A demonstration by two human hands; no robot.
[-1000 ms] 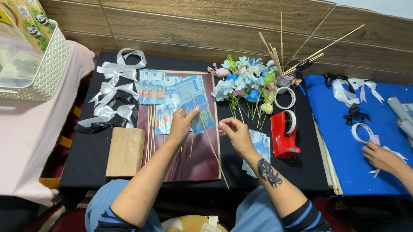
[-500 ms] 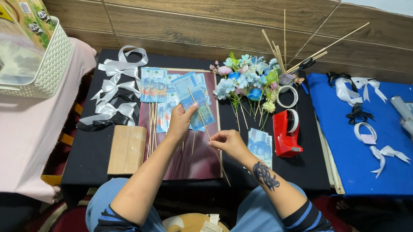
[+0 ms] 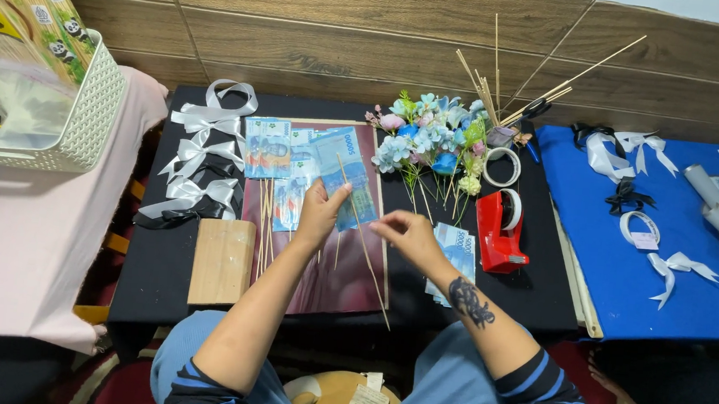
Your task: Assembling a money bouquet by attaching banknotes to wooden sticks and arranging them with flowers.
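While the left hand (image 3: 320, 216) is pinching a stick (image 3: 362, 241) over the mat (image 3: 335, 282), the right hand (image 3: 406, 232) is hovering beside it, fingers loosely curled, holding nothing.

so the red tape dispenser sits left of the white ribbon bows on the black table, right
Not quite. In the head view the red tape dispenser sits on the black table to the right of the white ribbon bows, beyond both hands and beside the artificial flowers.
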